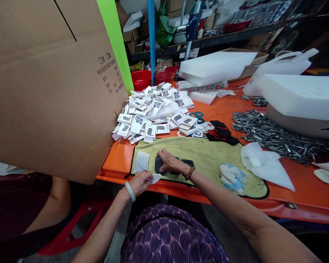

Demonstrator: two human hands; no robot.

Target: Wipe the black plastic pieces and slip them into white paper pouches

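Note:
My right hand [169,161] rests fingers-down on a flat black piece [159,165] that lies on the yellow-green mat [208,157] at the table's near edge. A second black piece [188,163] lies just right of it. At the table's rim my left hand [140,182] is closed on a small white paper piece [155,178]. Left of the black piece, a white card [142,161] lies on the mat. Behind the mat spreads a heap of white packaged cards [150,113].
A big cardboard box [49,84] stands at the left, with another person's arm [55,204] below it. Black pads [221,132], a pile of metal pins [274,137], white foam blocks [298,95], a white bag [263,164] and a blue-white cloth [231,177] lie on the orange table [304,193].

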